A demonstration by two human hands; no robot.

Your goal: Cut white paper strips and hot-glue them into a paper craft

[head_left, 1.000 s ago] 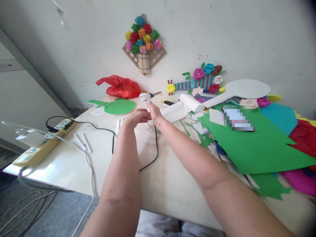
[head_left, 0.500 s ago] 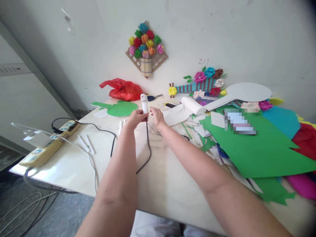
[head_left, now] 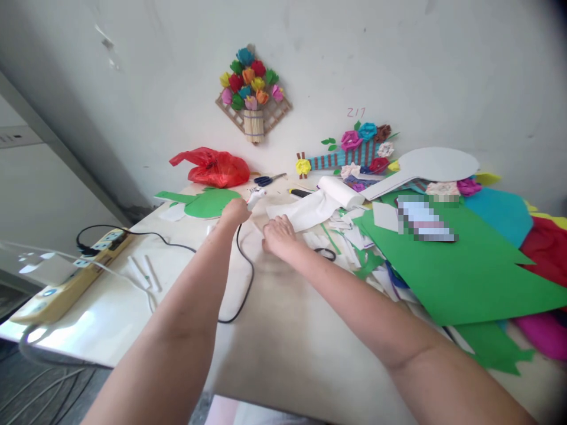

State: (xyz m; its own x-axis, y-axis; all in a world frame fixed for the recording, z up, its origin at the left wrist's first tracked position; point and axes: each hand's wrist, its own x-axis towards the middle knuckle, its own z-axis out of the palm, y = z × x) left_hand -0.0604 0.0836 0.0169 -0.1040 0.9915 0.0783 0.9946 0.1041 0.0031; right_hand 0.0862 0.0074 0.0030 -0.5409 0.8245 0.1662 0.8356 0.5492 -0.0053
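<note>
My left hand [head_left: 234, 211] is closed around a white corded tool, which looks like a glue gun [head_left: 256, 197], held low over the table. A black cord [head_left: 251, 274] runs down from it and loops on the tabletop. My right hand [head_left: 279, 232] is down at the table, just right of the tool, with its fingers curled; what they pinch, if anything, is hidden. Beyond it lies a partly unrolled white roll [head_left: 340, 192]. A green round cutout with a handle [head_left: 212, 202] lies left of my left hand.
A yellow power strip [head_left: 66, 283] and two white sticks [head_left: 145, 273] are at left. Farther back are a red plastic bag [head_left: 217, 168], scissors [head_left: 266, 180] and a cutter [head_left: 300, 192]. Green sheets [head_left: 443, 277], a phone [head_left: 427, 219] and paper scraps [head_left: 349, 239] cover the right side.
The white tool has gone from upright to tilted and low, with my left hand moving left. My right hand has come down to the table. The view has shifted slightly.
</note>
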